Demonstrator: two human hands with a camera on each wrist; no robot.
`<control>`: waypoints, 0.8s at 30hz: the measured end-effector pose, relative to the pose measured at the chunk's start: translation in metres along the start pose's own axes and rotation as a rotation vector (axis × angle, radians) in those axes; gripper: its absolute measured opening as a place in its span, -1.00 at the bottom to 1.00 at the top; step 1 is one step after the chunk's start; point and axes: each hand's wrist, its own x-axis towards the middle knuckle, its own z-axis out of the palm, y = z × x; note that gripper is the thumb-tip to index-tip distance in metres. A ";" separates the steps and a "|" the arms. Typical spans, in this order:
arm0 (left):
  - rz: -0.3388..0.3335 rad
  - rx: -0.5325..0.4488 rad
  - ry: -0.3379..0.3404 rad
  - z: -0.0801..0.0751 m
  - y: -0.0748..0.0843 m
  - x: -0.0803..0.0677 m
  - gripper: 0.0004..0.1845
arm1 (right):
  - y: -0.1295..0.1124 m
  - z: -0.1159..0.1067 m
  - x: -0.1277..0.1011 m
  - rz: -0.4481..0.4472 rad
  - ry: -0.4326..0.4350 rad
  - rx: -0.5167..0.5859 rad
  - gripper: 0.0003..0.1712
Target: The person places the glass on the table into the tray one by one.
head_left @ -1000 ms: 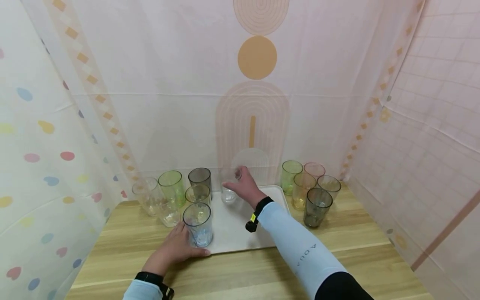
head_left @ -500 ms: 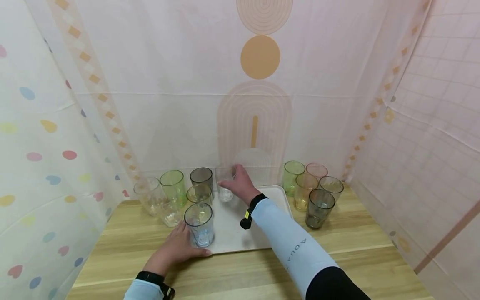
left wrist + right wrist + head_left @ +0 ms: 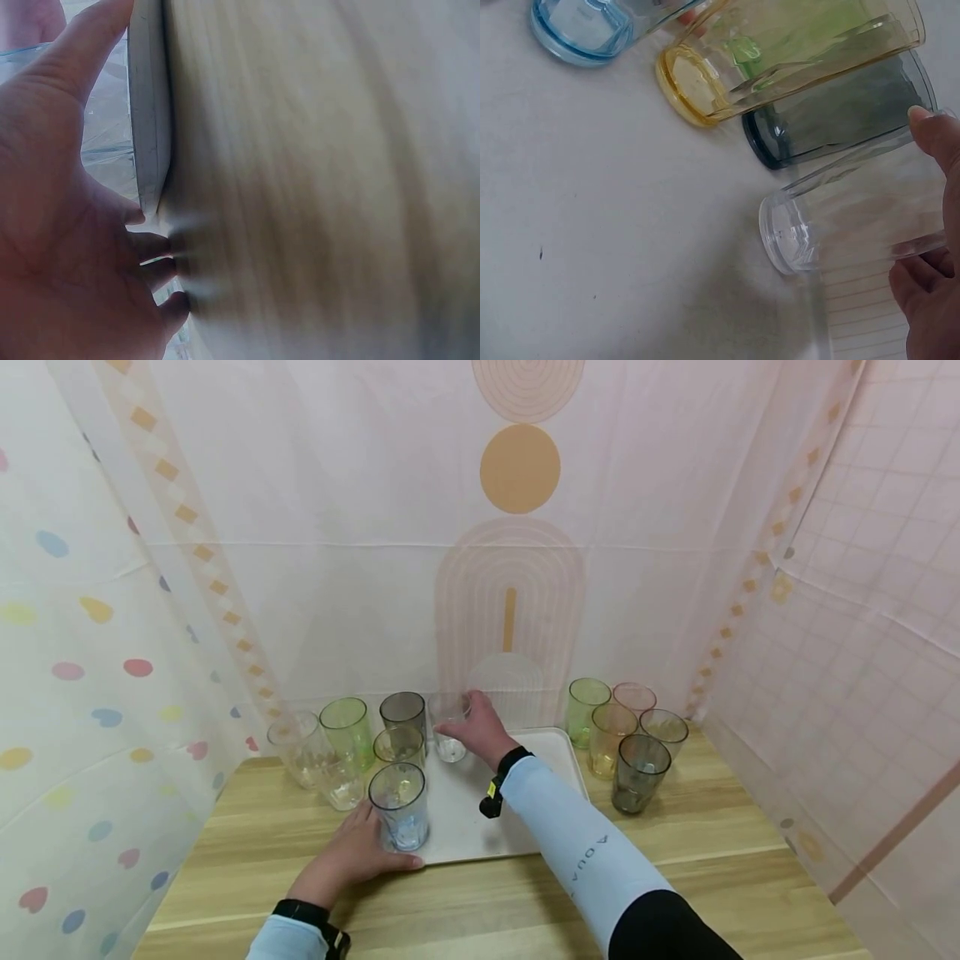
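Observation:
My right hand (image 3: 482, 731) grips a clear glass (image 3: 452, 747) near its rim at the back of the white tray (image 3: 487, 827). In the right wrist view this clear glass (image 3: 832, 210) stands close beside a dark grey glass (image 3: 825, 120). A yellow glass (image 3: 705, 82) and a blue glass (image 3: 581, 30) follow along the tray's left side. My left hand (image 3: 356, 847) rests at the tray's front left corner, just by the blue glass (image 3: 402, 814). In the left wrist view its thumb (image 3: 82, 52) lies along the tray edge (image 3: 150, 112), and the fingers reach down the side.
Left of the tray stand a green glass (image 3: 347, 735) and clear glasses (image 3: 296, 747). To its right are a green glass (image 3: 587, 710), a pink one (image 3: 633, 695), an amber one (image 3: 611, 743) and dark ones (image 3: 639, 777). A curtain (image 3: 360, 610) hangs behind the wooden table (image 3: 525, 902).
My right hand has moved slightly left with the clear glass, bringing it beside the grey glass. It has barely moved in the last half second. My left hand has stayed at the tray corner.

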 end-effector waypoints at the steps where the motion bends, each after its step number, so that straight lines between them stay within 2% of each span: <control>1: -0.004 0.000 -0.002 0.000 0.000 0.000 0.65 | 0.000 0.000 0.000 -0.004 0.001 -0.006 0.05; 9: 0.006 0.004 -0.005 0.000 0.002 -0.001 0.64 | -0.004 0.002 -0.003 -0.009 -0.001 -0.046 0.02; 16: 0.014 0.007 0.004 0.001 0.002 -0.001 0.63 | -0.002 0.000 -0.008 0.010 0.004 -0.009 0.14; 20: 0.016 0.013 0.013 0.000 0.002 -0.001 0.62 | 0.002 -0.006 -0.019 0.025 0.024 0.005 0.16; 24: 0.012 0.014 0.016 0.000 0.002 -0.001 0.62 | 0.012 -0.016 -0.043 0.060 0.065 -0.022 0.10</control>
